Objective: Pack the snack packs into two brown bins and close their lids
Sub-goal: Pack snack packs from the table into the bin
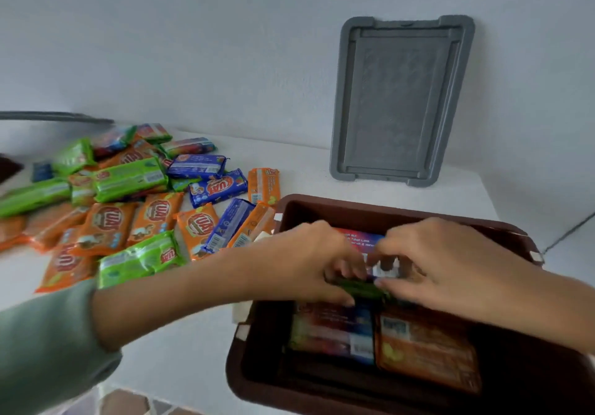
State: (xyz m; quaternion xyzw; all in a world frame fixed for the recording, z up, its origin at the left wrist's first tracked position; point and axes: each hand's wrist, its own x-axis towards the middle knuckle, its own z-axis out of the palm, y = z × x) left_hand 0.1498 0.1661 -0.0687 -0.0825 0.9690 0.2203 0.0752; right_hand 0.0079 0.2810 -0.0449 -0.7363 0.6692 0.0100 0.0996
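An open brown bin (380, 209) sits at the lower right of the white counter. Inside lie a red-blue snack pack (331, 331), an orange pack (425, 350) and another red-blue pack (363, 239) at the far end. My left hand (306, 263) and my right hand (450, 263) are both inside the bin, fingers pinched on a green snack pack (360, 287) held on edge between them. A heap of loose orange, green and blue snack packs (128, 202) covers the counter to the left.
A grey bin lid (399, 99) leans upright against the white wall behind the bin. A dark brown edge (8, 166) shows at the far left. A grey bar (54, 115) runs along the wall at left. Tiled floor (128, 401) shows below the counter.
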